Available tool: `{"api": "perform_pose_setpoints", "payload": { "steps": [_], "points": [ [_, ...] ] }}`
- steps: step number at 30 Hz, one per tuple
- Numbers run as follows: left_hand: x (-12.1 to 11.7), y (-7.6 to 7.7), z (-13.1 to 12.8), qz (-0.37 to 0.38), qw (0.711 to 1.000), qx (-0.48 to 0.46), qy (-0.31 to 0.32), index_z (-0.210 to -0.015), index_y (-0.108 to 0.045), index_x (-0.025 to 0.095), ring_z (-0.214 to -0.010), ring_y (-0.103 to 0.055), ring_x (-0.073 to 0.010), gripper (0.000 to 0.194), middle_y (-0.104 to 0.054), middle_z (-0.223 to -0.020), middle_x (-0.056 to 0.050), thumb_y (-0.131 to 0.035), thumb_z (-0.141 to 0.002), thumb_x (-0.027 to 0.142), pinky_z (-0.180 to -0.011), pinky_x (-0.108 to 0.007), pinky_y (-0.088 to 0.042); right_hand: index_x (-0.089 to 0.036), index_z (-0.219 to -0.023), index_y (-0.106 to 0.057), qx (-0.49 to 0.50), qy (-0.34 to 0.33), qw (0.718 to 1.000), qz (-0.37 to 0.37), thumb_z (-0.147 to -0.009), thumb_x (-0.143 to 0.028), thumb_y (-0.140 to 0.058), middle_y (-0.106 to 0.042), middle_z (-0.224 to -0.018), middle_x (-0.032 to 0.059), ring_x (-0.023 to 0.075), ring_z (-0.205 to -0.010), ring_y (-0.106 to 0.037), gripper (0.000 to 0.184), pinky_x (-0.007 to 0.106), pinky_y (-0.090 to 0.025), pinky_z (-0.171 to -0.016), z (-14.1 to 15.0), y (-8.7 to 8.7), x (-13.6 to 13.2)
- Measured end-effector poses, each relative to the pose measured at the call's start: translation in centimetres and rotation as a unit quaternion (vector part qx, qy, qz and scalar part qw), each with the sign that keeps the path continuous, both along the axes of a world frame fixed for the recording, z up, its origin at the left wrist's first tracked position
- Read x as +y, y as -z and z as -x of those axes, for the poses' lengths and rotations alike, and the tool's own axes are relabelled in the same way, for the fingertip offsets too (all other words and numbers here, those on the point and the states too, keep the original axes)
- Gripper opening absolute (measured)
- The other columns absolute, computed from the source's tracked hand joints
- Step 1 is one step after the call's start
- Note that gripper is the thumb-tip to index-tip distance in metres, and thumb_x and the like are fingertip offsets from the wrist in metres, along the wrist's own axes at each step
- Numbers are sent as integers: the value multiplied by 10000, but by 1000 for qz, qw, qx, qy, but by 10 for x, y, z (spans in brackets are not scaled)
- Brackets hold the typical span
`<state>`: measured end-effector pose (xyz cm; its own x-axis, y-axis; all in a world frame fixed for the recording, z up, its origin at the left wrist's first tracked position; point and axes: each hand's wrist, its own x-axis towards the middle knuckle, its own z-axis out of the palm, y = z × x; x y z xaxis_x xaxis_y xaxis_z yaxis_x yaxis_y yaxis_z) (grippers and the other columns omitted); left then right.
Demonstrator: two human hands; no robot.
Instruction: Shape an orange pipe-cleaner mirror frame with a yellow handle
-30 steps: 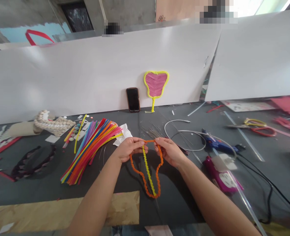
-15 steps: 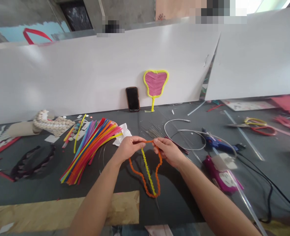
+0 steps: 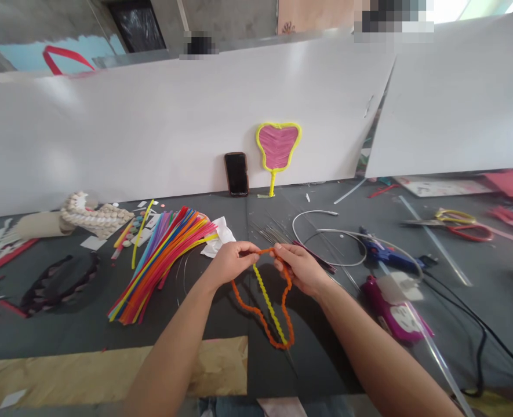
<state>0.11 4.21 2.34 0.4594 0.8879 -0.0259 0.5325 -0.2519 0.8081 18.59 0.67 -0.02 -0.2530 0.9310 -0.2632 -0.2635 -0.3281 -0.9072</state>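
**Left hand (image 3: 235, 263) and right hand (image 3: 302, 267) pinch the top of an orange loop (image 3: 277, 346)**

The orange loop hangs below and between the two hands, clear of the fingers except along its top edge. A yellow strand (image 3: 269, 304) crosses its middle, running from just under the left fingertips down to the loop's bottom edge. The work appears to centre on the short orange span between the two pinches; whether it is being bent, twisted or joined, I cannot tell. To handle that span well, a light, steady pinch close to each end seems best, with small finger movements rather than pulls from the wrist. Too much pull could draw the soft sides inward or tilt the yellow strand, so both hands should stay level and the strand's lower end is worth watching.

Both hands are nearly closed, thumbs pressed toward the fingers. The left holds the orange edge where the yellow strand meets it; the exact contact is hidden by the fingers. The right grips the other top corner, its remaining fingers curled behind the orange side.

Just beyond the left hand lies a white paper (image 3: 219, 238), and farther to its left a bundle of coloured fuzzy sticks (image 3: 164, 263). Thin metal rods (image 3: 273, 234) lie just beyond the right hand. Well ahead of both hands, a phone (image 3: 237, 174) stands beside a pink fan (image 3: 277, 147) with a yellow border.
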Motion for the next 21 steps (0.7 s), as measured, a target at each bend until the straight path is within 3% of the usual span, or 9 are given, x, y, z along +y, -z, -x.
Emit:
{"api": "perform_pose_setpoints", "payload": {
  "steps": [7, 11, 21],
  "points": [
    [-6, 0, -9, -136, 990, 37, -15, -932, -668, 221, -803, -618, -174, 207, -686, -888, -28, -554, -810, 345, -713, -279, -463, -175, -749, -636, -144, -15, 984, -106, -741, -441, -625, -584, -597, -25, 68, -457, -385, 267, 220, -257, -441, -3, -10, -4],
    [-9, -4, -13, -206, 975, 74, 25, -976, -664, 244, -834, -619, -173, 206, -699, -915, -27, -492, -866, 273, -760, -298, -439, -177, -681, -603, -172, -26, 978, -119, -753, -467, -600, -554, -557, -27, 79, -452, -396, 299, 223, -262, -441, -3, -11, -6],
    [-12, 3, -16, -319, 930, 178, 28, -916, -638, 230, -813, -619, -162, 207, -702, -876, -7, -446, -874, 165, -922, -383, -333, -179, -621, -572, -222, -43, 962, -155, -800, -428, -541, -532, -539, -27, 84, -462, -390, 308, 224, -274, -453, -1, -11, -7]
  ]
}}
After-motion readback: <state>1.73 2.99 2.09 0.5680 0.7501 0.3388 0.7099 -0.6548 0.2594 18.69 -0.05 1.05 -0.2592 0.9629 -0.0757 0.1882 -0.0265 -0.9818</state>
